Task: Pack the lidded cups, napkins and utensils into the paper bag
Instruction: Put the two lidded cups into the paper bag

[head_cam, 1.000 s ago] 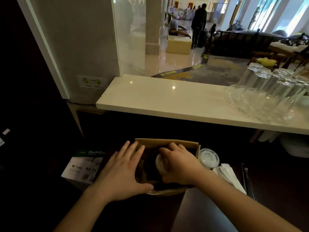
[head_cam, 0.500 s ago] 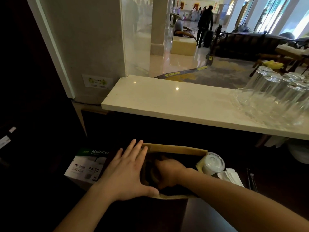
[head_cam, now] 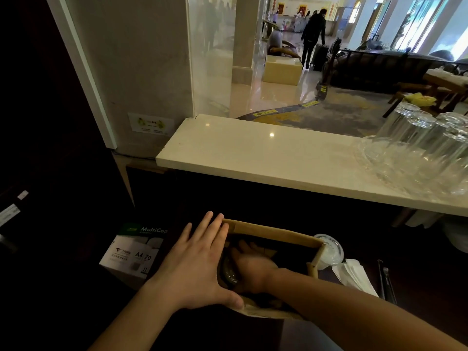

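- The left hand [head_cam: 195, 269] lies flat and spread wide against the left side of the paper bag [head_cam: 273, 231], fingers together and pointing away from the person, thumb stretched along the bag's near edge. It grips nothing; it only presses on the bag's wall.
- The right hand [head_cam: 253, 267] is sunk inside the bag's open mouth, the forearm entering from the lower right over the near rim. Its fingers curve leftward around a lidded cup [head_cam: 229, 273] low in the bag; whether they close on the cup or merely rest against it, I cannot tell in the dark interior.
- The bag stands upright on the dark tabletop [head_cam: 417, 262], mouth up, a long rectangle running left to right, the far rim folded over.
- The cup in the bag shows only a slice of its clear ribbed lid, facing up, at the bag's left end.
- A second lidded cup [head_cam: 329, 250] stands upright just outside the bag's right wall, touching it, lid up.
- White napkins [head_cam: 354, 276] lie just right of that cup, with dark utensils [head_cam: 386, 279] further right, their long axes running away from the person.
- A box of copy paper [head_cam: 134, 252] sits left of the left hand.
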